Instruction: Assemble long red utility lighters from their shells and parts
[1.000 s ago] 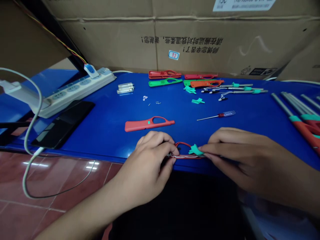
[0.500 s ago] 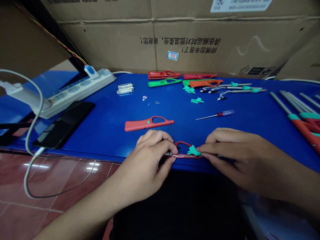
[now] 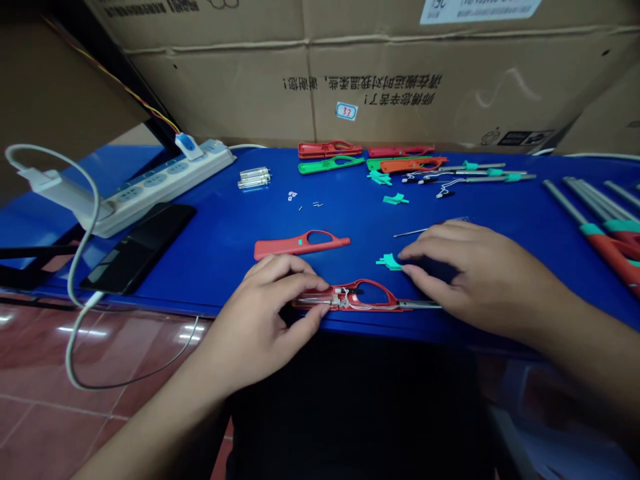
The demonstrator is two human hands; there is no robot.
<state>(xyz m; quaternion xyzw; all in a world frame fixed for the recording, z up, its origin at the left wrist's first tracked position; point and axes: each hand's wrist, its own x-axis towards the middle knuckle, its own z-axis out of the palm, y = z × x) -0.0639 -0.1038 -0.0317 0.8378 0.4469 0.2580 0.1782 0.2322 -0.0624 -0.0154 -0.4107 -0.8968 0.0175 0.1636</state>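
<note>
An open red lighter shell (image 3: 345, 296) lies near the table's front edge, with white wire and small metal parts inside and a metal tube (image 3: 420, 304) pointing right. My left hand (image 3: 270, 312) grips its left end. My right hand (image 3: 475, 273) is raised to the right, its thumb and fingertips pinching a small teal plastic piece (image 3: 390, 262) just above the shell. Behind my hands lies a separate red lighter half (image 3: 300, 245). My right hand partly hides a screwdriver (image 3: 413, 233).
Red, green and orange shell halves (image 3: 330, 149), teal pieces and metal tubes lie along the blue table's (image 3: 215, 267) back. A power strip (image 3: 155, 190) and black phone (image 3: 140, 247) are at left, assembled lighters at right. Cardboard boxes stand behind; the front edge is close.
My hands have moved apart. The teal piece has left the shell and moved up with my right hand. The shell now lies flat and fully visible, held by my left hand.
</note>
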